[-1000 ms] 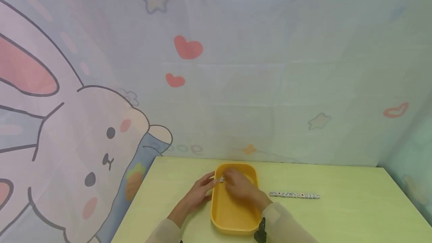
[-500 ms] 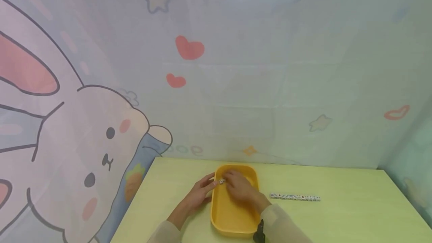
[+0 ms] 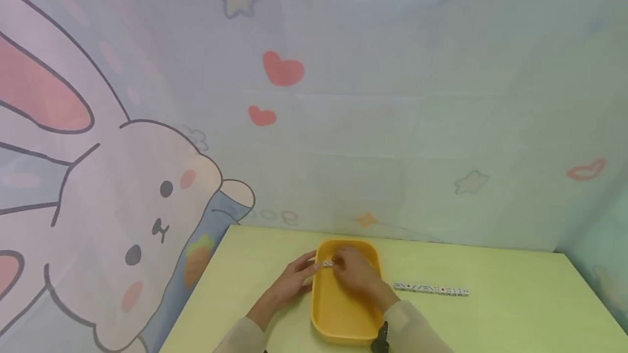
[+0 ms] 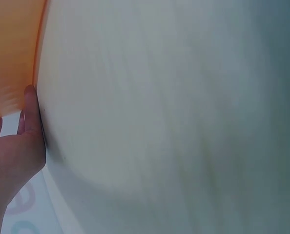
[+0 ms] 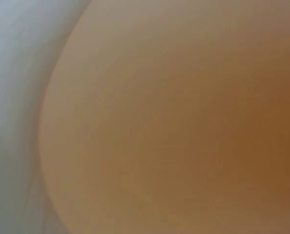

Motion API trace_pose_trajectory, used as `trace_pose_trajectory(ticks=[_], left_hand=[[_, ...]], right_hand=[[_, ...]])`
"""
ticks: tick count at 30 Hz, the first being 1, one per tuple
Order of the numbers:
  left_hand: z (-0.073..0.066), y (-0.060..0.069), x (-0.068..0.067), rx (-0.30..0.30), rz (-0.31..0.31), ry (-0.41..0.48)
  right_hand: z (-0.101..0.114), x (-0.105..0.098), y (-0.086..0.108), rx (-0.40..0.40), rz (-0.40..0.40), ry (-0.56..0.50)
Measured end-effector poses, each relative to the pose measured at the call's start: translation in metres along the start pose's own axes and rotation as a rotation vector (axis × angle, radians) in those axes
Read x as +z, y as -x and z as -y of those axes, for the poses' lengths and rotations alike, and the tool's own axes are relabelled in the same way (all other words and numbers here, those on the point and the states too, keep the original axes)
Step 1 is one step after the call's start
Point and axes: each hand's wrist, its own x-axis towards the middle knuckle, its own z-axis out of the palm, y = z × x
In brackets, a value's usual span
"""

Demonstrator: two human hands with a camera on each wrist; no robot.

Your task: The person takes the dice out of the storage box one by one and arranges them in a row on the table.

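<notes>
A yellow tray (image 3: 340, 317) lies lengthwise in front of me in the head view. My left hand (image 3: 289, 283) rests at its left wall, thumb over the rim and the other fingers outside. In the left wrist view, fairly straight fingers (image 4: 31, 109) touch the tray's outer side. Inside the far part of the tray, a short row of small white dice (image 3: 327, 263) sits between the left thumb and my right hand (image 3: 357, 272). The right fingers are curled and pinch at the row's right end; the fingertips are partly hidden. The blurred right wrist view shows only tray and table.
Right of the tray, a longer straight row of several white dice (image 3: 432, 290) with coloured marks stands on the pale yellow-green table (image 3: 510, 287). A cloth backdrop (image 3: 373, 97) printed with a rabbit, hearts and stars hangs behind the table's far edge.
The dice inside the tray now look straighter and show as a slightly longer row. The right fingers have shifted a little at its right end. The left hand keeps its place on the tray.
</notes>
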Motion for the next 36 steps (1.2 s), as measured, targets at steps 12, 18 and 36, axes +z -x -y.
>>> trace_pose_trajectory(ticks=[12,18,36], left_hand=[[-0.002,-0.006,-0.001,0.014,-0.012,-0.026],[-0.005,-0.009,0.001,0.029,0.012,-0.101],[-0.008,-0.002,-0.005,0.079,-0.068,-0.184]], right_hand=[[-0.005,-0.001,-0.01,-0.038,0.022,0.002],[-0.014,-0.001,-0.013,-0.048,0.057,-0.013],[-0.002,0.003,-0.02,-0.078,0.056,-0.026]])
